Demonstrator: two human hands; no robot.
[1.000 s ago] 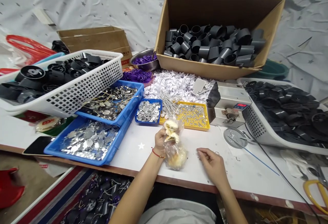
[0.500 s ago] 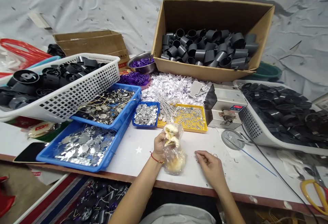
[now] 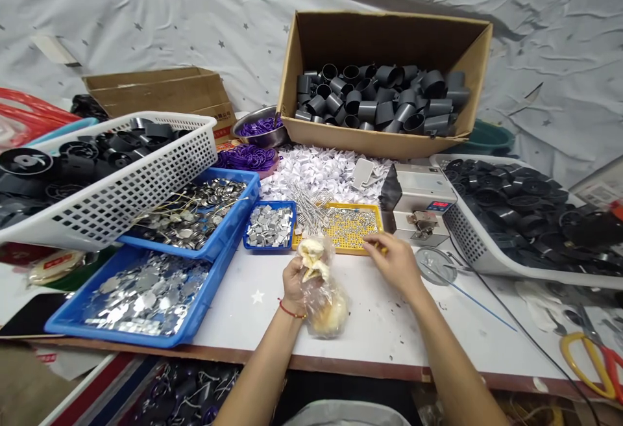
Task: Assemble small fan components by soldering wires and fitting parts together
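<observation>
The left hand (image 3: 293,284) is gripping the clear bag (image 3: 327,309) of pale food (image 3: 314,270) just to its right over the worktop (image 3: 370,335), the bag's long axis running away from the body, its uncovered end pointing toward the yellow tray (image 3: 348,244). Farther out, the right hand (image 3: 396,262) is hovering at that tray's near right corner, fingers curling, any pinch impossible to tell; the tray is lying leftward and beyond, long axis running left to right.

On the cardboard box (image 3: 156,93) at far left I make out the Chinese characters 公司, with red print beneath too small for me to read. Right of centre, the metal machine (image 3: 418,182) shows red digits on its display (image 3: 440,206), too blurred for me to tell.
</observation>
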